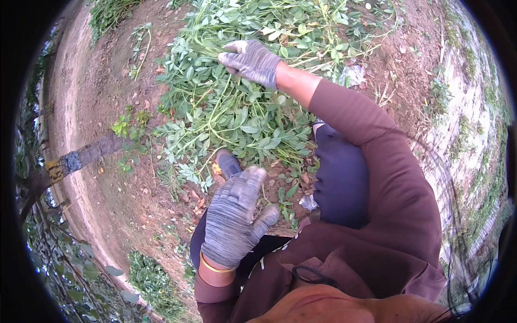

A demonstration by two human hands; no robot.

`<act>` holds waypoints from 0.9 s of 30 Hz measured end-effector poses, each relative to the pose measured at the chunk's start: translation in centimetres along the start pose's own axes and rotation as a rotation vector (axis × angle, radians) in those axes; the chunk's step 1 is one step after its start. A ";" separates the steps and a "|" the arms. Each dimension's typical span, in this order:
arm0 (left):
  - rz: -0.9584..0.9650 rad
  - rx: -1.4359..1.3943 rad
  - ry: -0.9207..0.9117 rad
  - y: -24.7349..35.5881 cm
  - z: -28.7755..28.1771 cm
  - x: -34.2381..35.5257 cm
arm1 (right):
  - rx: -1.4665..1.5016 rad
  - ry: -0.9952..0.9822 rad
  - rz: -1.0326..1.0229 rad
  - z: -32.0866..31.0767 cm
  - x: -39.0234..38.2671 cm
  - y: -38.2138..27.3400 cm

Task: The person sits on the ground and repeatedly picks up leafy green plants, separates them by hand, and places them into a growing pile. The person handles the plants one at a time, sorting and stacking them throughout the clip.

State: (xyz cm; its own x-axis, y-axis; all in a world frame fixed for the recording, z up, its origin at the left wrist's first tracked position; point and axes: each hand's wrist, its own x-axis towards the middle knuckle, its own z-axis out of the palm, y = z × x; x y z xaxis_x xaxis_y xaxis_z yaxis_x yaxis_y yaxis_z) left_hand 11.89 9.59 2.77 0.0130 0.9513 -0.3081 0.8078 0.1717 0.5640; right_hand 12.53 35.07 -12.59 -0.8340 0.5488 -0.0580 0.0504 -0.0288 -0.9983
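A large heap of cut or pulled leafy green plants [237, 121] lies on the soil in front of me, with long pale stems and oval leaves. My right hand [250, 63], in a grey striped work glove, reaches across to the heap's far left part. Its fingers are closed on a bunch of leafy stems [202, 47], whose tips are smeared by motion. Nearer my body, my left hand [231, 215] wears a matching glove. That hand is held up over my lap, back upward, fingers stretched and thumb apart, holding nothing that I can see.
My shoe [228, 163] stands at the heap's near edge. A thin tree trunk [86, 156] with a blue band slants in at left. Bits of clear plastic [353, 76] lie on the soil. More green plants [153, 282] lie at lower left, by leafy branches [81, 264].
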 end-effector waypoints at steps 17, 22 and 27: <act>-0.334 -1.524 0.868 -4.1 -0.2 1.0 | -0.113 -0.458 -0.703 11.3 -8.1 -5.5; -0.158 -1.494 0.872 -6.6 -1.3 -0.2 | 0.044 -0.396 -0.772 10.1 -7.5 -4.7; -0.280 -1.558 1.121 -7.3 -2.7 -1.1 | 0.030 -0.057 -0.432 4.8 -3.9 -2.4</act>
State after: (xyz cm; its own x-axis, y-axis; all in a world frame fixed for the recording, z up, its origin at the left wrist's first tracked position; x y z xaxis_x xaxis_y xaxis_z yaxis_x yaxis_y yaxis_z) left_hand 4.35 8.00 1.07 -0.8368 0.4584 -0.2994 -0.4394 -0.2357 0.8668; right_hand 12.97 28.98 -10.02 -0.8042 0.4686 0.3656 -0.3251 0.1682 -0.9306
